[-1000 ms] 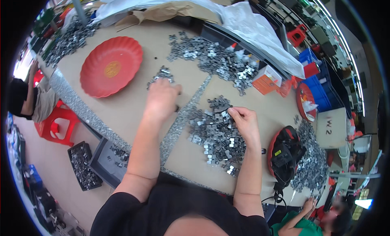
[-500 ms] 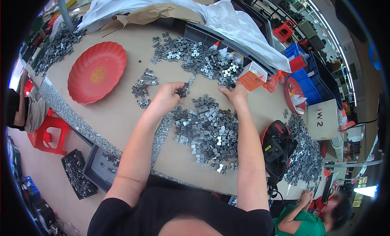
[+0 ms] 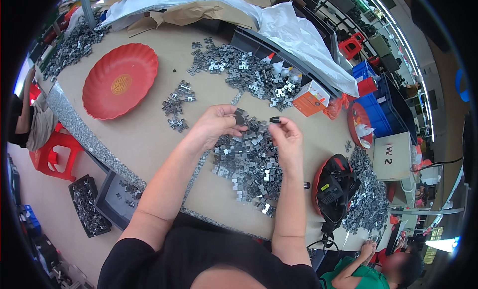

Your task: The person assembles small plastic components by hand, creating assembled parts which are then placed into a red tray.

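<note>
My left hand (image 3: 217, 126) is over the middle of the table, its fingers closed on a small dark metal clip (image 3: 240, 117). Whether more than one piece is in that grip is hard to see. Close by on the right, my right hand (image 3: 288, 140) pinches a small black piece (image 3: 274, 120) between thumb and forefinger. The two hands are apart. Below and between them spreads a pile of small grey metal clips (image 3: 251, 159), partly hidden by my right forearm. Another heap of the same clips (image 3: 259, 77) lies farther back.
At left stands a red scalloped dish (image 3: 107, 97); a small cluster of clips (image 3: 178, 102) lies beside it. An orange-and-white box (image 3: 311, 99) sits at back right, before a dark tray (image 3: 269, 46). Right of my forearm are a red bowl with black gear (image 3: 334, 185) and a large clip heap (image 3: 367, 194).
My right hand has come back toward me from beside the far heap and now pinches a small black piece. My left hand has shifted slightly right, still holding its metal clip.
</note>
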A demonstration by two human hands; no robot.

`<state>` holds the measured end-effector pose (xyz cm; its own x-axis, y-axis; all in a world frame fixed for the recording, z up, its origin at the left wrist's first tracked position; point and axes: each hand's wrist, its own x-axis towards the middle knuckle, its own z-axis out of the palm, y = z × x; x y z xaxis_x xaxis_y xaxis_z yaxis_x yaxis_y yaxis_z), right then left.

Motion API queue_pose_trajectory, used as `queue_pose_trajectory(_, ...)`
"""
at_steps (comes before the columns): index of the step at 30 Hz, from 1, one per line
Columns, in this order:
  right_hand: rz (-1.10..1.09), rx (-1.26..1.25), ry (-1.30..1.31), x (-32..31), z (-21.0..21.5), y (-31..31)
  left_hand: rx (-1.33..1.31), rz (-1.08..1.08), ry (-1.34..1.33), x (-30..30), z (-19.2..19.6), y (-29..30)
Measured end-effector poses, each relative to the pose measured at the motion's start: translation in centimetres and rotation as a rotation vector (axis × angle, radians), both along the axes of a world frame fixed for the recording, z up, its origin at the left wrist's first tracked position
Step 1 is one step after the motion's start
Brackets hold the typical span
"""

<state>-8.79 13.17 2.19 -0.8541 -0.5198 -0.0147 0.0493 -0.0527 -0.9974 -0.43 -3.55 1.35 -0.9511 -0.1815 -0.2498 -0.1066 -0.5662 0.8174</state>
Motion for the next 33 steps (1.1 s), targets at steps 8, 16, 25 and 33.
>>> queue_pose_trajectory(8,0.081,-0.036,-0.121,2.2,0.4,-1.3,-0.004,-0.057,0.032,0.1,0.1,0.3)
queue_pose_trajectory(16,0.048,-0.001,-0.169,2.2,0.5,-1.1,-0.113,-0.052,0.074,0.1,0.3,0.7)
queue_pose_trajectory(25,0.194,0.107,-0.154,2.1,2.6,-0.9,-0.242,-0.097,0.174,0.7,1.0,1.0)
queue_pose_trajectory(33,0.05,0.143,0.115,2.5,1.2,-0.5,-0.662,0.0,0.204,0.5,0.2,1.7)
